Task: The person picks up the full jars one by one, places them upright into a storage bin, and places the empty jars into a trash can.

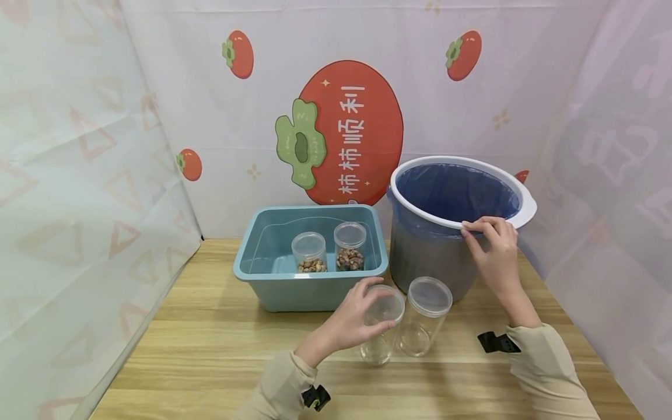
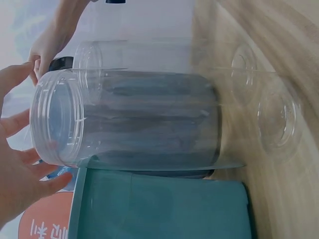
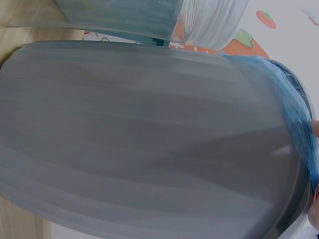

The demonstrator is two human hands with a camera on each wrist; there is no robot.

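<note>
While a wood-grain table (image 1: 199, 350) carries the arrangement, the largest piece on it, from where I stand, is a grey bin (image 1: 430, 262) at the person's right, its white rim (image 1: 527, 207) seated over a blue liner (image 1: 441, 189). It is probably light for its bulk: the rim looks stiff and offers the natural grip, whereas the thin liner could slide or tear. Next in size, a blue-green tub (image 1: 304, 294) stands to its left. The two hands are apart: the right hand (image 1: 496, 251) pinches the near side of the rim, while the left hand (image 1: 349, 318), fingers and thumb parted, curves beside the top of the left empty jar (image 2: 154, 122); contact cannot be told. That jar and its twin, the right empty jar (image 1: 426, 318), stand upright before the tub and bin. Both should be light, smooth, slippery and easily tipped, best held round the body. Smallest are a jar of pale nuts (image 1: 310, 254) and a jar of brown nuts (image 1: 350, 248), lidded, inside the tub.
</note>
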